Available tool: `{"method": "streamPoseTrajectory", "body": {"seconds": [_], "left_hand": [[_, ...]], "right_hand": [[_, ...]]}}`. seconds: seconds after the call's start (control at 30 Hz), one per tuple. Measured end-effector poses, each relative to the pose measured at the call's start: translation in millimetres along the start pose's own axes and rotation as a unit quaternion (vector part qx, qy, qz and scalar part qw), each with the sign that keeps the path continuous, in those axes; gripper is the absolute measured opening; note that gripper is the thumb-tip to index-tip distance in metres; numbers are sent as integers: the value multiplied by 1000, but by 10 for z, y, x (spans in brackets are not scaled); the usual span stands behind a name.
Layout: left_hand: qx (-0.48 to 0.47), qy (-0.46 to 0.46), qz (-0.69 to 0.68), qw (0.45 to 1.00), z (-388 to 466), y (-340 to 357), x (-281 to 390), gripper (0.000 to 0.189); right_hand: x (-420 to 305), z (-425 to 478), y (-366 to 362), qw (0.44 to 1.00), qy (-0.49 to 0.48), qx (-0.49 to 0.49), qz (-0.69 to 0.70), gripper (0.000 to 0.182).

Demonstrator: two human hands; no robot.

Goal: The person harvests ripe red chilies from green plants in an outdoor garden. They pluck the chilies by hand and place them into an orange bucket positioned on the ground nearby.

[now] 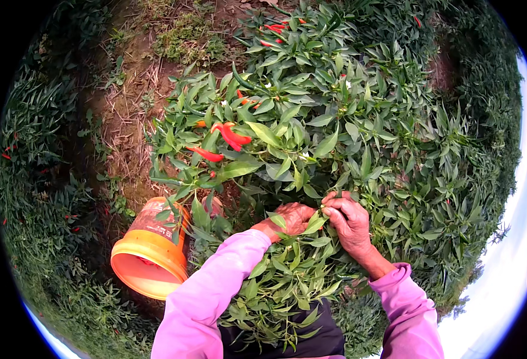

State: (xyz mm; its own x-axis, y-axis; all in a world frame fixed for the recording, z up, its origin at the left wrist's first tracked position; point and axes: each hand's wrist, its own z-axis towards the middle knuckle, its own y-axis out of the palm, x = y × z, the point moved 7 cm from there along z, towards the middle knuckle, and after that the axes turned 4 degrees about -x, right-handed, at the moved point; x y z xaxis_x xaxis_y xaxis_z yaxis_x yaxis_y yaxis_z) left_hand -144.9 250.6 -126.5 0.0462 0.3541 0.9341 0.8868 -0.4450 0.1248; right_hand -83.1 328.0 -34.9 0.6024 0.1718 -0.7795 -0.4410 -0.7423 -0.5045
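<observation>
Chili pepper plants (286, 134) with green leaves and small white flowers fill the middle of the view. My left hand (292, 218) reaches into the foliage, its fingertips partly hidden by leaves. Close beside it, my right hand (348, 220) has thumb and fingers pinched around a thin green shoot (322, 207). A bit of orange-red shows between the hands, too small to make out. Ripe red chilies (232, 135) hang on the plant beyond my left hand, and another red chili (207, 154) hangs lower to their left.
An orange plastic bucket (149, 244) bearing writing stands left of my left forearm, with some red chilies inside. Dry straw and soil (131, 116) form a path on the left. More red chilies (274, 29) hang at the far end. Leafy branches cover part of my dark trousers (326, 332).
</observation>
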Motion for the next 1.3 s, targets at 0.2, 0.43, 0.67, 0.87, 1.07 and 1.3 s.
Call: {"method": "streamPoseTrajectory", "body": {"seconds": [0.2,0.43,0.67,0.87,1.07,1.3], "left_hand": [[-44,5,-179,983,-31,81,-61,14],[188,-2,145,971,-353,-250,168,6],[253,-89,198,943,-642,-393,407,28],[343,-147,255,892,-1050,-692,383,22],[336,-126,264,895,-1120,-873,844,21],[323,-68,375,866,-1214,-1045,1336,18]], "right_hand": [[-35,46,-16,1000,9,-6,23,4],[-64,106,65,997,8,-52,61,16],[-237,166,92,989,9,-146,13,26],[-310,148,148,986,25,-157,-59,31],[-855,278,160,987,-67,-94,-112,31],[-1107,441,77,988,-110,-112,3,20]]}}
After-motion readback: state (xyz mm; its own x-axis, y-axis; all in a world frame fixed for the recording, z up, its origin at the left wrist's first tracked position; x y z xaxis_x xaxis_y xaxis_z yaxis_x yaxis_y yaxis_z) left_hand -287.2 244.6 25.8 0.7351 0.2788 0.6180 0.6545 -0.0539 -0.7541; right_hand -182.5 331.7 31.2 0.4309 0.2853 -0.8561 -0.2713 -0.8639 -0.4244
